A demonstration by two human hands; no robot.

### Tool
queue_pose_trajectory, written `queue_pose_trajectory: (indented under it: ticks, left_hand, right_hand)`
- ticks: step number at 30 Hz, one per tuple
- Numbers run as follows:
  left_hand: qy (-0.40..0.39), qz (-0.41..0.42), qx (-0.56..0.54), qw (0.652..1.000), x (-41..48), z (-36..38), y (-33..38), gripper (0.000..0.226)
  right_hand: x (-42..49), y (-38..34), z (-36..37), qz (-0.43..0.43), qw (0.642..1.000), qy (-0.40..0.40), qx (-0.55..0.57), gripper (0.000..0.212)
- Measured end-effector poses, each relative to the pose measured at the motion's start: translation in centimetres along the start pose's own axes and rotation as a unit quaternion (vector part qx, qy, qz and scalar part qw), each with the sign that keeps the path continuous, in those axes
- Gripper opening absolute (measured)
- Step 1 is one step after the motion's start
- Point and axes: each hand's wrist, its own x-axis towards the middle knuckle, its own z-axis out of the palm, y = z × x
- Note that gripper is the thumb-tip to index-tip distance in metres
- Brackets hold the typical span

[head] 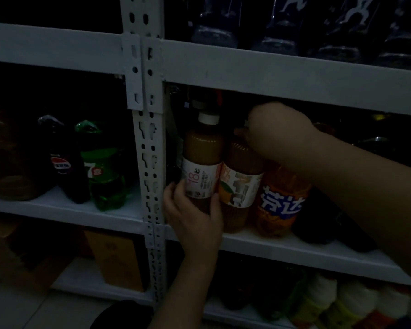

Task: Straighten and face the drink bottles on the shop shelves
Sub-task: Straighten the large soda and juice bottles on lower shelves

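On the middle shelf [294, 251] a white-capped juice bottle [203, 148] with a pale "18" label stands beside the white upright post. My left hand [192, 214] grips its lower body, thumb on the left and fingers on the right. To its right stands a second juice bottle [241, 184] with an orange-fruit label. My right hand [278, 134] covers and grips its top; the cap is hidden. An orange soda bottle [280, 200] with blue-and-white lettering stands further right, under my right forearm.
The white post [150, 162] splits the shelving. Left bay holds a dark cola bottle [64, 162] and a green soda bottle [105, 167]. Dark bottles [330, 222] lie right of the soda. Dark bottles fill the top shelf; boxes and white-capped bottles sit on the lowest level.
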Motion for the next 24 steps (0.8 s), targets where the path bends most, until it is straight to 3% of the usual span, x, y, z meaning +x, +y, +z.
queue_pose_trajectory:
  ticks: [3, 8, 15, 19, 22, 24]
  left_hand:
    - [-0.061, -0.008, -0.017, 0.998, 1.0, 0.2, -0.2, 0.086]
    - [-0.141, -0.111, -0.091, 0.98, 2.3, 0.5, -2.2, 0.101]
    - [-0.18, -0.071, -0.089, 0.977, 3.2, 0.1, -3.8, 0.083]
    - [-0.212, -0.063, -0.133, 0.966, 3.6, -0.5, -4.3, 0.079]
    - [-0.223, -0.048, -0.14, 0.964, 3.6, -1.1, -4.2, 0.068]
    - [-0.232, -0.038, -0.136, 0.963, 3.3, -1.6, -3.8, 0.058]
  right_hand:
    - [0.4, 0.1, 0.4, 0.003, 1.0, -0.008, 0.021, 0.033]
    - [-0.2, 0.4, 0.8, -0.002, 0.997, 0.001, 0.079, 0.012]
    - [-1.1, 0.4, 0.9, -0.045, 0.997, 0.037, 0.058, 0.016]
    - [-1.6, -1.1, 1.5, -0.075, 0.99, 0.12, 0.026, 0.029]
    - [-1.0, -2.2, 1.7, -0.114, 0.988, 0.081, 0.07, 0.048]
    - [0.0, -2.7, 1.6, -0.151, 0.983, 0.049, 0.095, 0.04]
